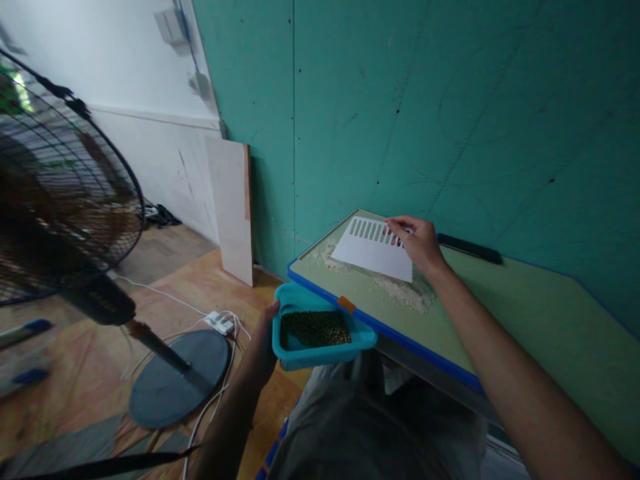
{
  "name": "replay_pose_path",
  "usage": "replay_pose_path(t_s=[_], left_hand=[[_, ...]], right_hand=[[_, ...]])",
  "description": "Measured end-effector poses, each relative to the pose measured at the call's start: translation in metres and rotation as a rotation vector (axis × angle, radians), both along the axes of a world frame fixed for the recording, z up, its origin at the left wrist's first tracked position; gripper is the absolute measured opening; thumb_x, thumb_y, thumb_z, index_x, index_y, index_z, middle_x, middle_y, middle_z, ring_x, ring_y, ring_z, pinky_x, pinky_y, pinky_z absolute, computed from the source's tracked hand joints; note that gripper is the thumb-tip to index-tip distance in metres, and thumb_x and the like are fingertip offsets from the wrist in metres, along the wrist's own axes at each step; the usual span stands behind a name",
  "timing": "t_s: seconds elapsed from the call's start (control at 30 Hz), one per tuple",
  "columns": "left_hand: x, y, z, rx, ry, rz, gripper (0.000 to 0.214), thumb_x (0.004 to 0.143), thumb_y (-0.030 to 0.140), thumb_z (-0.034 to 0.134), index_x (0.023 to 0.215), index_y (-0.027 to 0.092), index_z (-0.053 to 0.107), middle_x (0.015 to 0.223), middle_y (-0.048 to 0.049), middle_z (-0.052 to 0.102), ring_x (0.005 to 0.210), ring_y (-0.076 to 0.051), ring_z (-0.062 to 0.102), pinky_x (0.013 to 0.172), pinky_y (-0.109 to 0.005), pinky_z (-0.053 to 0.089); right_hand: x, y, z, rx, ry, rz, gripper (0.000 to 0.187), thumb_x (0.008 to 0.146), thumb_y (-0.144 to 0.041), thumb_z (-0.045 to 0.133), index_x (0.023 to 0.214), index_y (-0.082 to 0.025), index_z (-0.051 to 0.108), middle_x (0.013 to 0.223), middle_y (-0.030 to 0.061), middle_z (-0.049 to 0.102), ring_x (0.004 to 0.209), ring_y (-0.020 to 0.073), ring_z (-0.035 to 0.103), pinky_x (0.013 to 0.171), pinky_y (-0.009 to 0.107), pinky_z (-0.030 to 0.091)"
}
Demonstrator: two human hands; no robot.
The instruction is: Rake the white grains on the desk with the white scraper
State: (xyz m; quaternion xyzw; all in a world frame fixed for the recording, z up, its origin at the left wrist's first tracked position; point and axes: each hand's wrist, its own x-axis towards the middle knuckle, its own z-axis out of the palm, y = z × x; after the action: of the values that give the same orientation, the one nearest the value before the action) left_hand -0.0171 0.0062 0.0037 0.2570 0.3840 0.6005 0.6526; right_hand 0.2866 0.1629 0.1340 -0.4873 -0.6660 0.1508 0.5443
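My left hand (263, 340) grips the left side of a teal tray (360, 337), held just below the table's front edge. Dark green grains (314, 328) lie inside the tray. My right hand (419, 241) reaches across the green table (525, 320) and pinches the far right corner of a white slotted card (373, 250). The card lies flat on the table's far left part. Pale grains (403, 292) are scattered on the table beside and under the card.
A standing fan (60, 200) with a round base (177, 377) is on the floor to the left, with a power strip (220, 323) and cables. A board (233, 207) leans against the teal wall (425, 100). A dark flat object (469, 248) lies at the table's back.
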Motion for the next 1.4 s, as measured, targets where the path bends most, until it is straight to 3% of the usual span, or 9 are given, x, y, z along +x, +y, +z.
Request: replay_pose_path(t_s=[0.27, 0.5, 0.87, 1.13, 1.4], left_hand=[[-0.002, 0.002, -0.005, -0.035, -0.027, -0.034, 0.048, 0.086, 0.056, 0.069, 0.109, 0.015, 0.078, 0.102, -0.0104, 0.082, 0.103, -0.033, 0.076, 0.097, -0.044, 0.056], [-0.003, 0.005, -0.008, -0.024, -0.035, -0.041, 0.05, 0.082, 0.057, 0.073, 0.109, 0.015, 0.078, 0.103, -0.0107, 0.081, 0.106, -0.035, 0.074, 0.1, -0.046, 0.054], [-0.002, 0.006, -0.008, -0.033, -0.03, -0.012, 0.048, 0.082, 0.055, 0.074, 0.108, 0.015, 0.078, 0.102, -0.0097, 0.082, 0.109, -0.035, 0.074, 0.101, -0.043, 0.054], [0.0, 0.004, -0.004, 0.001, -0.003, 0.001, 0.045, 0.083, 0.054, 0.072, 0.105, 0.015, 0.078, 0.102, -0.0093, 0.082, 0.105, -0.034, 0.075, 0.099, -0.042, 0.055], [-0.002, 0.009, -0.014, -0.04, -0.039, -0.05, 0.05, 0.082, 0.057, 0.074, 0.107, 0.015, 0.078, 0.101, -0.0107, 0.082, 0.107, -0.034, 0.074, 0.101, -0.044, 0.054]], right_hand=[[-0.011, -0.009, 0.006, 0.068, -0.055, 0.08, 0.028, 0.086, -0.042, 0.066, 0.089, -0.017, 0.076, 0.08, 0.0068, 0.074, 0.057, 0.0151, 0.058, 0.057, 0.031, 0.046], [-0.019, -0.014, 0.007, 0.01, -0.035, 0.095, 0.027, 0.083, -0.043, 0.068, 0.089, -0.018, 0.077, 0.08, 0.0067, 0.075, 0.058, 0.0156, 0.058, 0.058, 0.031, 0.048], [-0.019, -0.016, 0.01, 0.019, -0.001, 0.117, 0.024, 0.084, -0.041, 0.069, 0.089, -0.019, 0.077, 0.079, 0.006, 0.074, 0.056, 0.0145, 0.057, 0.055, 0.03, 0.047], [-0.014, -0.019, 0.016, 0.013, -0.073, 0.029, 0.02, 0.085, -0.035, 0.066, 0.086, -0.018, 0.076, 0.076, 0.0069, 0.073, 0.056, 0.0151, 0.057, 0.054, 0.031, 0.047], [-0.016, -0.021, 0.019, 0.003, 0.011, 0.111, 0.016, 0.081, -0.033, 0.069, 0.082, -0.019, 0.077, 0.071, 0.0042, 0.071, 0.051, 0.0123, 0.052, 0.049, 0.027, 0.041]])
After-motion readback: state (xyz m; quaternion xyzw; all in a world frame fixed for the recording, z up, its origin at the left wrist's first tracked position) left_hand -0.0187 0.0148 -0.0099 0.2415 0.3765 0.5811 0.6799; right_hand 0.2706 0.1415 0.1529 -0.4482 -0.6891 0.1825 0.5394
